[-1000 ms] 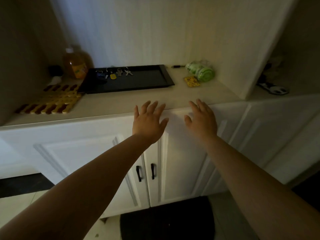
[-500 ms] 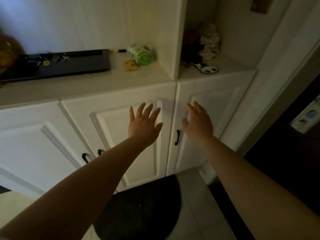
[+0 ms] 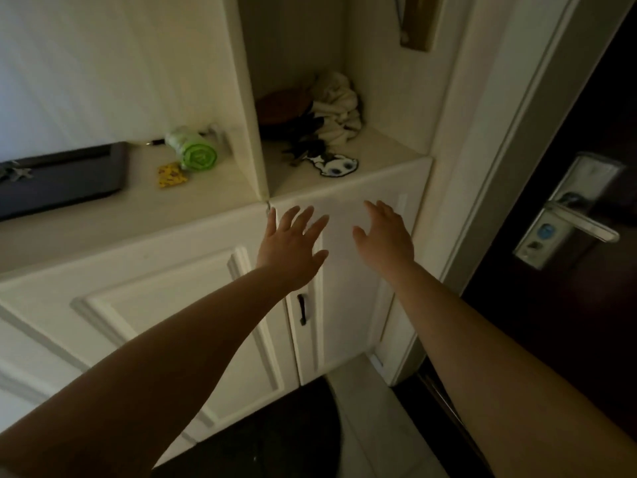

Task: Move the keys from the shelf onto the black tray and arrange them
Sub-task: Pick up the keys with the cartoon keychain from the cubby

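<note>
Both hands are out in front with nothing in them: the left hand [image 3: 293, 248] and the right hand [image 3: 384, 236] sit at centre frame, fingers spread apart, just below the front edge of the shelf [image 3: 382, 151] in the narrow alcove.

That alcove is the worry. The keys [image 3: 303, 151] lie in a dark tangle at upper centre, pressed against a bundle of cream cloth [image 3: 337, 108] and a brown rounded object [image 3: 284, 105], with a cartoon-faced tag [image 3: 336, 165] nearest the edge. It is dim in there, and I cannot make out where one bunch ends and another starts. A grab at the tag could drag the cloth out too, or leave part of the tangle behind. The partition [image 3: 246, 98] stands between the shelf and the counter [image 3: 138, 222], so a dangling bunch could clip it on the way across.

At far left the black tray [image 3: 69, 177] shows only its right end, with a few keys already on it [image 3: 15, 172] at the frame edge. Beside it lie a green roll [image 3: 194, 151] and a small yellow packet [image 3: 171, 174], either easily knocked. A dark door with a metal handle [image 3: 579, 219] fills the right.
</note>
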